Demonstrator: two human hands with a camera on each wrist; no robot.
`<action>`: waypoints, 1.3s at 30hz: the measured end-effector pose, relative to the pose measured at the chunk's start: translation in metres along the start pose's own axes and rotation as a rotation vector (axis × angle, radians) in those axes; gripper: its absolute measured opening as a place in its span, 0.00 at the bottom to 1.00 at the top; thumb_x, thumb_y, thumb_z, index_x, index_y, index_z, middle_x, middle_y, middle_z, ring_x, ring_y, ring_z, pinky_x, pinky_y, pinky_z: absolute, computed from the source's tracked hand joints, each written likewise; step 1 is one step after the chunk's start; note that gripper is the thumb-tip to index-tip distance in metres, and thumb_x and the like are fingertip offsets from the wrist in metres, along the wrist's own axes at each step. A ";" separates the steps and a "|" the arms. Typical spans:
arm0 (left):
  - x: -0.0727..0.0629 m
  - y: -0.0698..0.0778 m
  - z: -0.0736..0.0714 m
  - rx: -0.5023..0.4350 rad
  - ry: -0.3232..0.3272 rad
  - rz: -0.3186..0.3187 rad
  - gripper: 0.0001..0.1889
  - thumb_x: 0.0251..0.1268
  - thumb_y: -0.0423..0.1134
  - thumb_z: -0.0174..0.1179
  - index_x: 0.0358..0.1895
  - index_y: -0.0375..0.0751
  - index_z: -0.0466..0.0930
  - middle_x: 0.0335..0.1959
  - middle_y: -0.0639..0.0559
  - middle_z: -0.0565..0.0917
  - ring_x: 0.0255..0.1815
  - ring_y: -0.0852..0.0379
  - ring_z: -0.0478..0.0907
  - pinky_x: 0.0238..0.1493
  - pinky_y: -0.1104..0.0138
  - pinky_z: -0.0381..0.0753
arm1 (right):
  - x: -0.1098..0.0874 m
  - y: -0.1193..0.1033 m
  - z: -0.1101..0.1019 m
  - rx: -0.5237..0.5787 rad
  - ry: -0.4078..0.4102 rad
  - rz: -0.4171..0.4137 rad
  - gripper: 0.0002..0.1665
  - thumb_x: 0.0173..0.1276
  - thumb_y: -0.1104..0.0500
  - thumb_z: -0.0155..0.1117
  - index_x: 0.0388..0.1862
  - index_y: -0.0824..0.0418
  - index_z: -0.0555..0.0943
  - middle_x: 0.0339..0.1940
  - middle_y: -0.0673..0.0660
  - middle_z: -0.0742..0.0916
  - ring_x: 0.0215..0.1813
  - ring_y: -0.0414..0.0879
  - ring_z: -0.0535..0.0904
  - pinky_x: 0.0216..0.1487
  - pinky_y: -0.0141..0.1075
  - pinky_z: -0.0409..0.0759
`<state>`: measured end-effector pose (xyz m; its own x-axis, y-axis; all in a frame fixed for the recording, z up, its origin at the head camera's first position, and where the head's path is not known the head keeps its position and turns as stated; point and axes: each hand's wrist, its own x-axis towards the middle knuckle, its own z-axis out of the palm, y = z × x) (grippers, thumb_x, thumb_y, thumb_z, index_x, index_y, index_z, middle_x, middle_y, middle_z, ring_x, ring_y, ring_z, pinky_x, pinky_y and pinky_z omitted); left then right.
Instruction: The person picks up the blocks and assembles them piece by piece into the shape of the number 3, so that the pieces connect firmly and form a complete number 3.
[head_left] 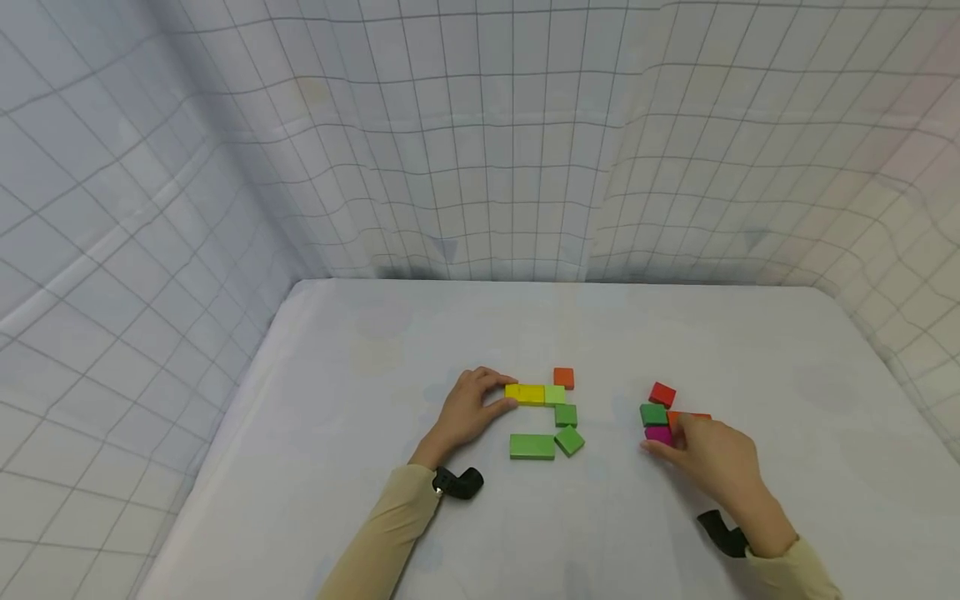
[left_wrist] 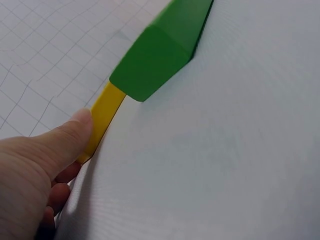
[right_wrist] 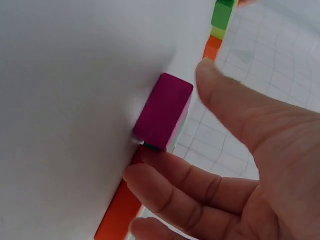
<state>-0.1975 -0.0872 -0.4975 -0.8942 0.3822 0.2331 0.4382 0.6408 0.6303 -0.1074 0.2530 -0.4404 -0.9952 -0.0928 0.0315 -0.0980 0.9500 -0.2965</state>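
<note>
blocks [head_left: 532, 447] lie in two groups on the white table [head_left: 300, 417], apparently partway arranged: the left hand [head_left: 467, 407] pinches a yellow block [head_left: 531, 395] aligned with a lime block [head_left: 554, 396]; the right hand [head_left: 717, 458], unclosed, straddles a magenta block [head_left: 657, 435] among looser ones.

Beige-yellow sleeves [head_left: 381, 533], black curved wrist-worn devices [head_left: 459, 483].

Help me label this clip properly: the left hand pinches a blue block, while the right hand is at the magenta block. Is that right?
Not quite: the left hand pinches a yellow block, not a blue one, as the left wrist view shows. The rest stands: the right hand is at the magenta block.
</note>
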 end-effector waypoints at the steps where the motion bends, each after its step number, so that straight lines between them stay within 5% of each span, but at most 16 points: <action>1: 0.000 0.000 0.000 -0.001 0.001 0.001 0.17 0.62 0.49 0.63 0.53 0.49 0.82 0.47 0.55 0.78 0.46 0.55 0.69 0.49 0.61 0.68 | 0.000 0.000 0.001 -0.002 0.002 -0.001 0.26 0.53 0.39 0.72 0.20 0.55 0.69 0.12 0.47 0.68 0.18 0.42 0.64 0.19 0.35 0.59; 25: -0.001 0.004 -0.001 0.023 -0.003 0.006 0.17 0.61 0.48 0.64 0.52 0.48 0.82 0.47 0.53 0.78 0.44 0.55 0.69 0.47 0.61 0.68 | -0.013 -0.058 0.004 0.034 -0.237 -0.136 0.16 0.42 0.51 0.81 0.28 0.53 0.83 0.22 0.43 0.78 0.27 0.39 0.71 0.30 0.36 0.72; 39: -0.001 0.003 -0.002 0.014 -0.014 0.001 0.17 0.62 0.50 0.63 0.53 0.49 0.82 0.48 0.55 0.78 0.44 0.56 0.68 0.46 0.63 0.68 | -0.008 -0.102 0.021 0.109 -0.281 -0.520 0.15 0.46 0.49 0.79 0.31 0.53 0.85 0.26 0.38 0.79 0.29 0.33 0.70 0.35 0.39 0.73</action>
<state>-0.1951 -0.0872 -0.4941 -0.8924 0.3921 0.2235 0.4406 0.6494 0.6198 -0.0899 0.1504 -0.4306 -0.7775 -0.6268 -0.0506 -0.5573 0.7241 -0.4063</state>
